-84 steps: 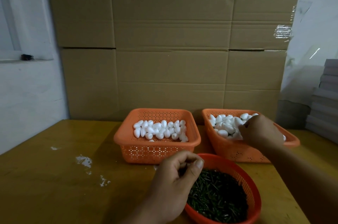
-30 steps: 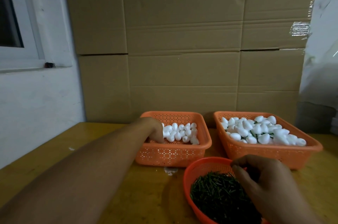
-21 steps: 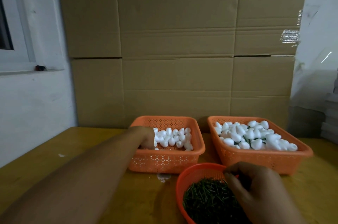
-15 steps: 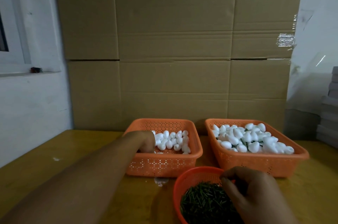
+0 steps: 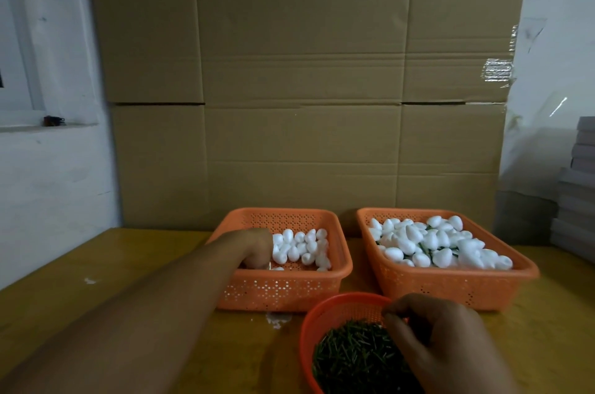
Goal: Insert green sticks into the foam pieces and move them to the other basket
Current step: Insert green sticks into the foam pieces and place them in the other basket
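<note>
While the left hand (image 5: 256,248) is sunk among white foam pieces (image 5: 302,248) in the left orange basket (image 5: 283,290), fingers hidden, grip undeterminable, green sticks (image 5: 354,355) in the round basket (image 5: 322,313) are reached by curled right-hand fingers (image 5: 396,316); a pinch cannot be confirmed.

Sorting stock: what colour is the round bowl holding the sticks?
Orange-red round bowl, in the head view.

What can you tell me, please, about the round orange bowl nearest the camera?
The round bowl looks like orange perforated plastic. It sits upright on the yellow table, at the bottom edge of the view, in front of the two rectangular orange baskets. A heap of short dark green sticks fills it. The right hand reaches in over its far rim, fingers curled among the sticks, hiding its right side.
</note>
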